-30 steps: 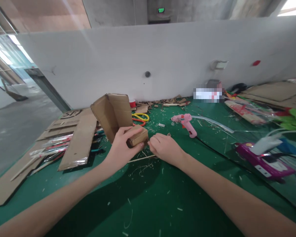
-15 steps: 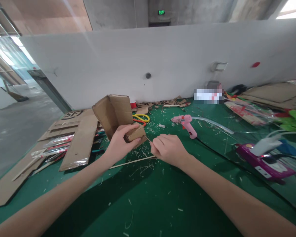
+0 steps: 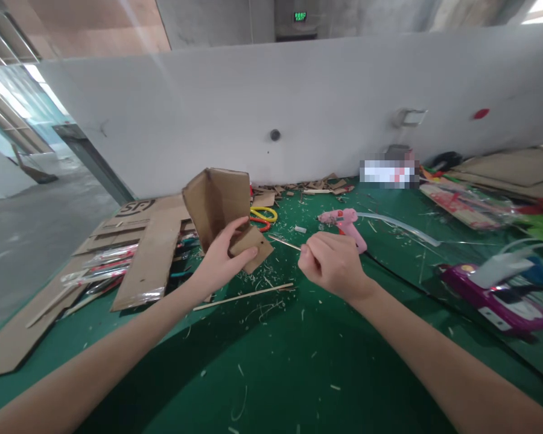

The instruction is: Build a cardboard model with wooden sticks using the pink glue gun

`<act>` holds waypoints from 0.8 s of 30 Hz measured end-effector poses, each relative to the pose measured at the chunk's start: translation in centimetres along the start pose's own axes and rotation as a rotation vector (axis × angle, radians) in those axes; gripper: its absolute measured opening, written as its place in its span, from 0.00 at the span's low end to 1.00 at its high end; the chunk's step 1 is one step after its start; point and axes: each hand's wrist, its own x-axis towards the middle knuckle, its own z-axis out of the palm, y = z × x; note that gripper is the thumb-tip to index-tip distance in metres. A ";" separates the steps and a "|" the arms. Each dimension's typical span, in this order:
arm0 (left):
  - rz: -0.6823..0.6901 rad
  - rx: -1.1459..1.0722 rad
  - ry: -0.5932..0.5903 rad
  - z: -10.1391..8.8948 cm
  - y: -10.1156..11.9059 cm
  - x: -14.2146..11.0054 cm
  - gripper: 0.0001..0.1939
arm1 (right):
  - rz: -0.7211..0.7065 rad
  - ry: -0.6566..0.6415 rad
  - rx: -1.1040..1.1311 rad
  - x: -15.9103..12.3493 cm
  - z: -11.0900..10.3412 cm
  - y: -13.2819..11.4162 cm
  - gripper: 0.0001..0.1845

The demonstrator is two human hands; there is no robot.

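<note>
My left hand [image 3: 221, 262] is closed on a folded brown cardboard piece [image 3: 219, 202] and holds it upright above the green mat, thumb on its lower flap. My right hand [image 3: 332, 262] is a fist pinching a thin wooden stick [image 3: 284, 242], whose free end points left toward the cardboard and stands a little apart from it. A longer wooden stick [image 3: 244, 296] lies on the mat under both hands. A pink glue gun [image 3: 346, 223] rests just beyond my right hand.
Flat cardboard sheets [image 3: 151, 256] and packets of sticks lie at the left. Yellow and red scissors [image 3: 260, 216] sit behind the cardboard. A purple device [image 3: 498, 295] with cables is at the right, more cardboard and green material beyond. Scraps litter the green mat [image 3: 276, 361].
My right hand has drawn back to the right from the cardboard, pulling the thin stick out with it. My left hand has tilted the cardboard slightly and stayed in place.
</note>
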 end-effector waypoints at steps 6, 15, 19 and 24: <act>0.005 0.060 -0.173 0.4 -0.5 -0.1 0.28 | 0.243 -0.014 0.128 -0.2 0.6 0.3 0.15; 0.077 0.251 -0.090 0.2 -1.0 0.0 0.34 | 0.476 0.029 0.223 -0.1 0.9 0.9 0.12; 0.058 0.217 -0.113 -0.3 -0.5 0.0 0.38 | 0.671 0.020 0.375 -0.3 1.4 1.3 0.12; -0.164 -0.289 -0.076 -0.3 0.1 0.3 0.28 | 1.186 0.163 0.793 -0.2 2.4 2.3 0.14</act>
